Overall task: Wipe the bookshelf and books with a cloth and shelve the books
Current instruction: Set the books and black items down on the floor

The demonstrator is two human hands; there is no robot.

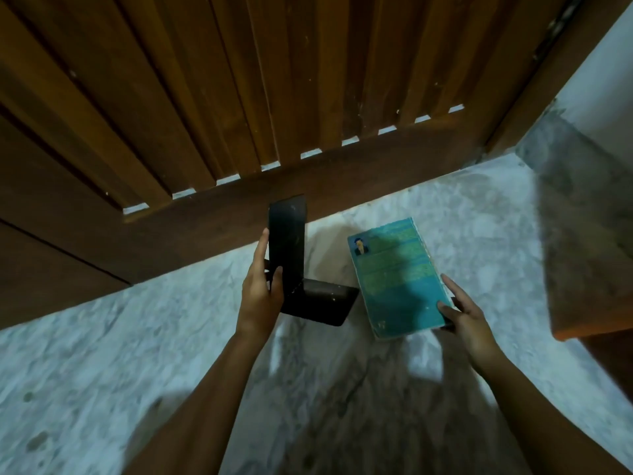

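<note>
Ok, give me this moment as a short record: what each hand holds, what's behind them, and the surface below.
left hand: grips the upright leg of a black L-shaped bookend
right hand: holds a teal book by its near corner, cover facing up
spacing: bookend and book side by side, not touching
behind: slatted wooden panel
below: pale mottled floor
cloth: none in view

I hold a thin teal paperback (pixel 397 275), back cover up with a small portrait at its top corner, tilted above the pale floor by its near edge, beside a black L-shaped bookend (pixel 294 265) held upright.
</note>
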